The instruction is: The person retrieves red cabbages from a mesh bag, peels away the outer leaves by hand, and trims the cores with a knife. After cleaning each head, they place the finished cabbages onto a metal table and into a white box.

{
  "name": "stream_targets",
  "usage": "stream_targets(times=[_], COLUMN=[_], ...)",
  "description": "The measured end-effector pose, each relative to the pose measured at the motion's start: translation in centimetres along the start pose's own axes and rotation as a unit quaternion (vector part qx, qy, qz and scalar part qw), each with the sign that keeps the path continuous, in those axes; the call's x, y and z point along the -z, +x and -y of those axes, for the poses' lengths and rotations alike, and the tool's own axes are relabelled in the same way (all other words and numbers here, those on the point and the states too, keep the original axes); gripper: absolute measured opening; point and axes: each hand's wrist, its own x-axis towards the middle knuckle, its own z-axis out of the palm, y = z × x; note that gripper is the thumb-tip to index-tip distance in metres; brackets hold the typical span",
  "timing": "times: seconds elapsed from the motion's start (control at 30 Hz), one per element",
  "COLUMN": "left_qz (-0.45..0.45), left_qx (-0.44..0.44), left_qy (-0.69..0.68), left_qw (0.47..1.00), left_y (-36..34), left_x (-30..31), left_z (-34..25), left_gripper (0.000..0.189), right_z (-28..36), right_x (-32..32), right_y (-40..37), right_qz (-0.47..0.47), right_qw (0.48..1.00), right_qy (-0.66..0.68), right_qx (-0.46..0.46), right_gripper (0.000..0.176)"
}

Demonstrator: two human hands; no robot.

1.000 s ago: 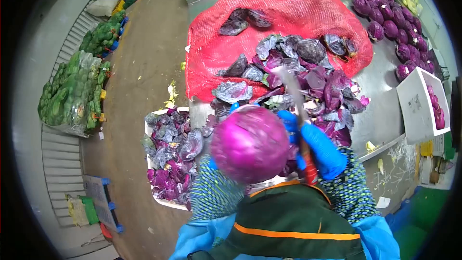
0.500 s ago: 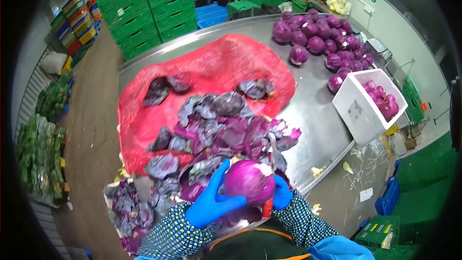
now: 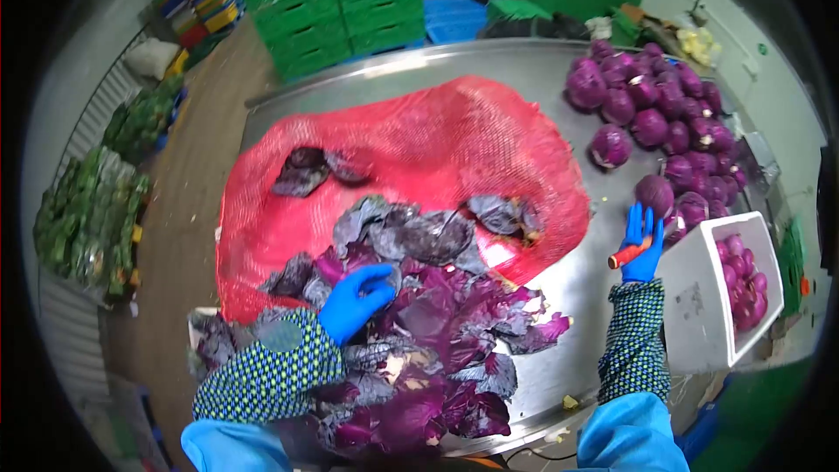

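My right hand (image 3: 642, 247), in a blue glove, reaches out to the right side of the metal table. A knife with a red handle (image 3: 631, 254) lies across its palm, held there with the fingers stretched forward; its blade is hard to make out. Just beyond the fingertips sits a peeled red cabbage (image 3: 654, 196), at the near edge of the cabbage pile (image 3: 671, 109). My left hand (image 3: 357, 301), also gloved in blue, hovers at or on the loose purple cabbage leaves (image 3: 428, 306). Its fingers are slightly bent and nothing shows in them.
A red mesh sack (image 3: 411, 135) spreads over the metal table (image 3: 559, 306), with some leaves on it. At right stands a white box (image 3: 699, 315) holding smaller purple vegetables. Green crates (image 3: 323, 9) are stacked behind the table, and bagged green vegetables (image 3: 92, 214) line the left.
The cabbage between both hands has left the near middle. My right hand has moved far right with the knife, to the pile. My left hand has shifted left and forward over the leaves.
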Motion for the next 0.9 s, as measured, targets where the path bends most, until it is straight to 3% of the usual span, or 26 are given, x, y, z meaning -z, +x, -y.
stream_targets(times=[0.07, 0.13, 0.2, 0.23, 0.27, 0.33, 0.37, 0.4, 0.43, 0.47, 0.5, 0.53, 0.6, 0.63, 0.67, 0.73, 0.77, 0.8, 0.83, 0.87, 0.9], left_qz=[-0.026, -0.109, -0.136, -0.141, -0.138, -0.129, -0.14, -0.135, -0.122, -0.131, -0.247, -0.355, -0.356, -0.284, -0.261, -0.279, -0.381, -0.322, -0.245, -0.168, -0.203], left_qx=[-0.014, -0.06, -0.129, -0.188, -0.183, -0.324, -0.318, -0.094, 0.134, 0.134, 0.058, -0.02, -0.064, 0.038, 0.076, -0.097, -0.2, -0.3, -0.301, -0.225, -0.26], left_qy=[0.053, 0.146, 0.3, 0.334, 0.333, 0.396, 0.398, 0.5, 0.567, 0.566, 0.524, 0.473, 0.405, 0.455, 0.414, 0.332, 0.358, 0.326, 0.351, 0.426, 0.341], left_qw=[0.998, 0.981, 0.935, 0.913, 0.915, 0.85, 0.849, 0.851, 0.803, 0.803, 0.813, 0.806, 0.84, 0.843, 0.869, 0.896, 0.828, 0.837, 0.852, 0.86, 0.881], left_y=[2.4, 6.1, 9.2, 10.3, 11.7, 14.5, 16.1, 17.7, 18.9, 19.7, 20.4, 21.3, 25.3, 27.5, 28.7, 28.3, 26.0, 23.2, 20.1, 17.0, 16.0], left_x=[0.8, 2.3, 3.3, 3.0, 2.8, 3.0, 3.8, 4.9, 6.0, 7.1, 8.0, 8.9, 10.5, 11.6, 12.0, 12.3, 10.8, 10.7, 10.1, 9.5, 9.1], left_z=[0.4, 3.4, 4.3, 3.7, 3.8, 3.9, 3.1, 2.1, 1.5, 1.3, 1.3, 1.4, 1.8, 0.6, -0.6, 0.6, 1.3, 1.4, 1.2, 0.3, 1.6], left_gripper=[0.039, 0.037, 0.034, 0.029, 0.029, 0.03, 0.03, 0.038, 0.047, 0.047, 0.071, 0.095, 0.105, 0.102, 0.079, 0.072, 0.063, 0.061, 0.059, 0.061, 0.062], right_z=[-3.6, -8.3, -12.9, -15.4, -17.4, -19.3, -20.3, -20.7, -21.7, -22.6, -23.1, -24.2, -25.6, -26.5, -27.1, -29.9, -31.9, -33.5, -35.0, -36.3, -37.0], right_x=[-6.3, -11.9, -17.7, -17.3, -16.2, -14.2, -13.8, -14.6, -13.4, -12.7, -12.2, -12.4, -16.8, -16.9, -18.0, -19.5, -19.4, -19.3, -19.3, -19.4, -19.3], right_y=[0.5, -0.8, -2.2, -2.8, -3.1, -2.1, -1.3, -0.5, 0.6, 1.6, 3.0, 3.5, 4.1, 4.8, 5.2, 4.8, 4.9, 5.0, 5.3, 6.1, 7.2], right_qz=[-0.013, 0.096, 0.19, 0.196, 0.202, 0.169, 0.141, 0.117, 0.13, 0.141, 0.171, 0.115, 0.074, 0.098, 0.138, 0.231, 0.253, 0.254, 0.187, 0.118, 0.115], right_qw=[0.994, 0.929, 0.76, 0.71, 0.653, 0.661, 0.67, 0.674, 0.671, 0.669, 0.685, 0.745, 0.838, 0.828, 0.773, 0.713, 0.67, 0.664, 0.698, 0.73, 0.712], right_qy=[-0.048, -0.242, -0.418, -0.505, -0.587, -0.591, -0.594, -0.553, -0.55, -0.548, -0.558, -0.549, -0.476, -0.484, -0.546, -0.542, -0.597, -0.597, -0.582, -0.565, -0.513], right_qx=[-0.102, -0.265, -0.46, -0.45, -0.434, -0.43, -0.423, -0.475, -0.48, -0.483, -0.437, -0.362, -0.256, -0.264, -0.29, -0.38, -0.362, -0.372, -0.373, -0.366, -0.465], right_gripper=[0.041, 0.032, 0.03, 0.029, 0.029, 0.028, 0.028, 0.027, 0.028, 0.029, 0.033, 0.033, 0.034, 0.032, 0.03, 0.026, 0.036, 0.036, 0.04, 0.044, 0.061])
